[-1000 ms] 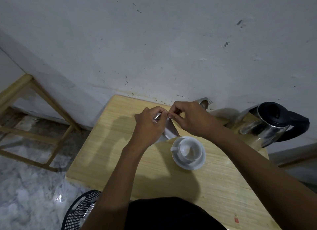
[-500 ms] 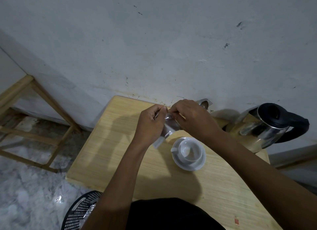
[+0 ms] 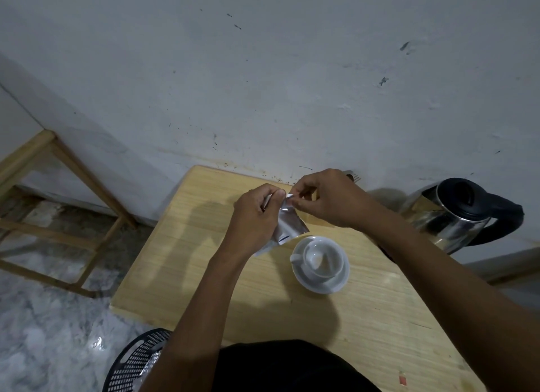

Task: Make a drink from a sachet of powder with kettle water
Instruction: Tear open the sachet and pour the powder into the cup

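A silvery sachet hangs above the wooden table, held by both hands at its top edge. My left hand grips the sachet's left side and my right hand pinches its top right corner. Just below the sachet stands a white cup on a white saucer, and the cup looks empty. A steel kettle with a black lid and handle stands at the table's far right.
A fork's tines peek out behind my right hand near the white wall. A black perforated basket sits on the floor at the table's near left corner. A wooden frame stands to the left on the marble floor.
Both hands have shifted slightly left and up with the sachet. The sachet's top corner now stands apart between the fingertips, and its body hangs lower toward the cup.
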{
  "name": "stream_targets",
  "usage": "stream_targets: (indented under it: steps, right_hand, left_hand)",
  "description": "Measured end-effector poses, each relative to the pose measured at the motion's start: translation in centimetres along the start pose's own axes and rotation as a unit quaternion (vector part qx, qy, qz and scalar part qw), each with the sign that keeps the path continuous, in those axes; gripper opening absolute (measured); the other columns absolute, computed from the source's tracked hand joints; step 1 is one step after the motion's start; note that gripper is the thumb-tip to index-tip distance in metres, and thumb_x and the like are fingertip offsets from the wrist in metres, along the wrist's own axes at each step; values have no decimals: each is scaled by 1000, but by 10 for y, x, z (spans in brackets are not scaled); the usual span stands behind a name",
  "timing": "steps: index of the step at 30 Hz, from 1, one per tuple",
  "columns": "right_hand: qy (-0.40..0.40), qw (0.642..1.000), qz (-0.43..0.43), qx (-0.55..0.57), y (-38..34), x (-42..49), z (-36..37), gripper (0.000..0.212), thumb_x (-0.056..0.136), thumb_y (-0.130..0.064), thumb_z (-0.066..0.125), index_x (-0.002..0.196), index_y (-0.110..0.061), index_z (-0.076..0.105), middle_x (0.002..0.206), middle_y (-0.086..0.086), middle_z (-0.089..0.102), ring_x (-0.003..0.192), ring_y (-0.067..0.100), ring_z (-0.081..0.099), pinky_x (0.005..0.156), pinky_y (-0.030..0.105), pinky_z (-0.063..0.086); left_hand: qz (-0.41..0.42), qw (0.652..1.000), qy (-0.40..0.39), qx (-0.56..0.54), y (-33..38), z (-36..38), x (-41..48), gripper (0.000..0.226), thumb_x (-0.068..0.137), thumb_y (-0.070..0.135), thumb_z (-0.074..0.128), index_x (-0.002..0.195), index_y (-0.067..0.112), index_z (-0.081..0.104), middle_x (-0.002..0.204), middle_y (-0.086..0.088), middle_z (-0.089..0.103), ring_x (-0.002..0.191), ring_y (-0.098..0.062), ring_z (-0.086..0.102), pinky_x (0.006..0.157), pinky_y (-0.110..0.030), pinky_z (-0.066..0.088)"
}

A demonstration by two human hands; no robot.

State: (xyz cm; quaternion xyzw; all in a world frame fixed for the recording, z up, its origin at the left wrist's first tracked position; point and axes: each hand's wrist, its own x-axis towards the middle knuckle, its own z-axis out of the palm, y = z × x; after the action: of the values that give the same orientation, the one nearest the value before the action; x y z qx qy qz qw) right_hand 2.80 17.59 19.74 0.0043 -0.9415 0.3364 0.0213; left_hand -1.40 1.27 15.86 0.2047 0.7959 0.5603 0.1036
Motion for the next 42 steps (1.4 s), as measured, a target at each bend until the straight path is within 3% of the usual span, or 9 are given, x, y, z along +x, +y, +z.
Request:
stream_targets:
  steps: [3,5,9,16,23,32,35,38,42]
  right_hand:
    - [33,999,-24,-20,3,-3,6,7,86,-24,73,84,-18,74,69,-16,63,65,-5,58,61,12,43]
    - [73,992,-81,-61,5,-5,12,7,86,-23,71,85,-17,74,74,-8,67,68,4,57,67,27,49]
    - [123,962,-187,-154,6,-9,24,10,87,-12,64,88,-6,72,76,6,69,71,22,60,70,33,48]
    - [131,962,-164,-176,4,-8,20,23,90,-25,54,89,-11,72,84,2,71,76,23,63,75,33,45]
    - [63,981,-102,-152,0,-6,14,12,90,-30,66,95,-20,73,85,-7,72,76,13,62,86,32,44]
    - [-20,994,-42,-95,-2,0,0,15,89,-31,68,100,-24,75,85,-7,71,72,7,57,67,29,48]
    - [-5,993,-61,-99,0,1,2,11,89,-28,68,93,-21,75,74,-12,63,65,6,52,62,26,41]
    - [46,979,-143,-134,2,-1,10,7,85,-17,70,85,-12,76,75,-3,70,68,16,58,73,27,39]
    - [94,959,-213,-165,4,-2,19,15,86,-13,61,80,-6,72,74,5,70,70,26,62,73,36,47]
  left_hand:
    - [-17,1000,3,-15,2,0,1,22,95,25,50,83,19,68,75,-2,68,71,-10,59,65,-24,45]
    - [-44,998,1,-38,4,-1,2,22,95,25,51,83,18,68,77,-3,68,72,-10,59,67,-24,46]
    - [-102,990,10,-97,5,0,1,24,95,25,51,86,12,69,77,-2,68,71,-9,60,68,-24,47]
    - [-87,991,-72,-79,4,-13,2,24,96,27,50,79,22,67,73,18,64,72,7,56,68,-13,40]
    - [-45,994,-97,20,-6,-22,3,17,94,30,53,86,24,67,78,9,69,77,-10,62,67,-28,46]
    - [0,996,-88,32,-9,-17,2,16,93,27,53,84,26,66,80,8,69,80,-12,64,68,-25,47]
    - [-14,997,-79,0,-10,-14,2,18,93,25,54,82,23,67,81,4,70,80,-12,65,69,-26,49]
    - [-50,995,-67,-56,-9,-14,4,19,94,21,54,85,13,69,83,0,72,78,-8,66,71,-25,50]
    - [-83,986,-73,-127,-11,-11,4,17,95,17,54,88,14,69,88,-2,71,82,-8,64,75,-22,50]
